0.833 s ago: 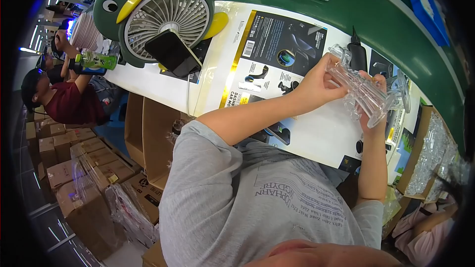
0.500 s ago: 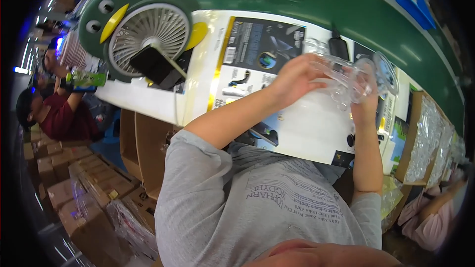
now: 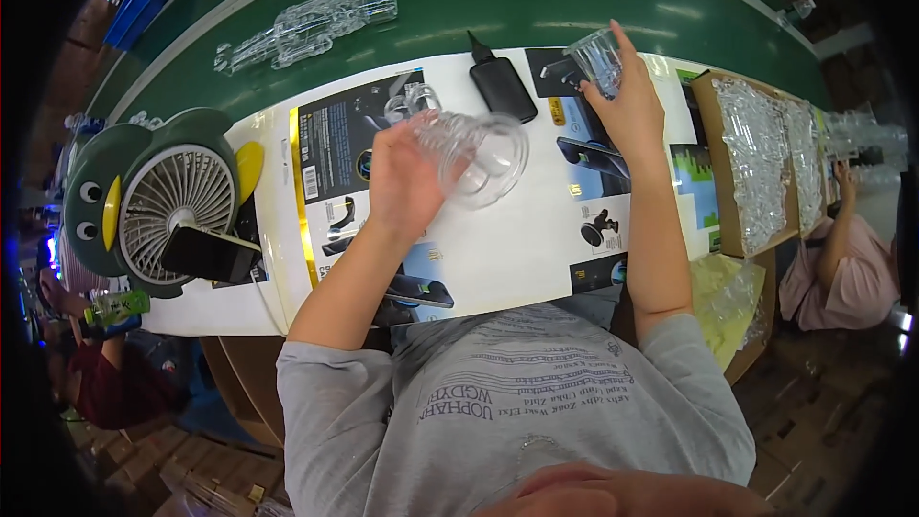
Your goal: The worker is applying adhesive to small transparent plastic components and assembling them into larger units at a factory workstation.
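My left hand point(image 3: 407, 182) is closed around a clear, tube-like piece with a wide round rim point(image 3: 486, 161), held above the white printed sheet point(image 3: 498, 258). It looks like glass or clear plastic, and I cannot tell its exact kind. Further right and away from me, my right hand point(image 3: 630, 101) grips a small clear cup-shaped piece point(image 3: 598, 62) between thumb and fingers. Between the hands, on the sheet's far part, lies a black squeeze bottle with a pointed tip point(image 3: 503, 88). The two clear pieces are apart from each other.
Several clear tubular pieces point(image 3: 316, 24) lie on the green table point(image 3: 479, 0). At right stands a cardboard box point(image 3: 713, 124) of clear parts. A penguin-shaped fan point(image 3: 134, 158) with a phone point(image 3: 209, 255) against it stands left. Other people sit at both sides.
My hands, earlier close together at the clear pieces, have moved apart. The right one now holds the cup-shaped piece away from the left one's piece. The whole view has shifted toward the right.
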`<action>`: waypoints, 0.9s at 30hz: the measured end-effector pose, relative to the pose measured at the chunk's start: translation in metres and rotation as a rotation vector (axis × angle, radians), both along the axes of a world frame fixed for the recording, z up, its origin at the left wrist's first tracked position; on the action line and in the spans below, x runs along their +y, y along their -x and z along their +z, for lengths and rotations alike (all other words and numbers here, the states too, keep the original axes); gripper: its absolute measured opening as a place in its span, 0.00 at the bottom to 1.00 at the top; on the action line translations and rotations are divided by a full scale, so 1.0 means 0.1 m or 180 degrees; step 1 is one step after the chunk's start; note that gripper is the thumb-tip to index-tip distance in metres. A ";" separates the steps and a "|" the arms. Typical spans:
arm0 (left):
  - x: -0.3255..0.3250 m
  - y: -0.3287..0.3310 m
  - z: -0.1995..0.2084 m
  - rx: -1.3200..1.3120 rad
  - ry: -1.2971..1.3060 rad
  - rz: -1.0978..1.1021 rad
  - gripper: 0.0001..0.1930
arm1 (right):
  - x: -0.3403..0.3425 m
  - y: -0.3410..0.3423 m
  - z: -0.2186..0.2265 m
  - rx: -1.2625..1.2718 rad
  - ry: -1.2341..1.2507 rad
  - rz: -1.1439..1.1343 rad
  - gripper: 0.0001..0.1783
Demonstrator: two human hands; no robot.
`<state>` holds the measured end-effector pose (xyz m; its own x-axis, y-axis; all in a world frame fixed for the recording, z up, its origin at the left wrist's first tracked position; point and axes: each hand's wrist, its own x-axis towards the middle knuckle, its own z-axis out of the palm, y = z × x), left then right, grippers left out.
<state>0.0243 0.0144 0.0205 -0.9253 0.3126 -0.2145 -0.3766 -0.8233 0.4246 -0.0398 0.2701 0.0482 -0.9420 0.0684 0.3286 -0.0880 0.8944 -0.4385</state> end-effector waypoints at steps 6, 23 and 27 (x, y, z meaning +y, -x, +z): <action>0.00 0.02 -0.10 -0.0092 0.0314 -0.0049 0.15 | 0.09 0.00 -0.06 0.0504 -0.0718 0.0016 0.37; 0.13 -0.01 -0.09 0.0484 0.1146 0.0515 0.18 | -0.52 -0.40 -0.20 0.0317 0.1471 0.3145 0.31; 0.13 -0.01 -0.08 0.1165 0.2763 0.1401 0.22 | -0.51 -0.39 -0.18 0.0529 0.1772 0.2761 0.28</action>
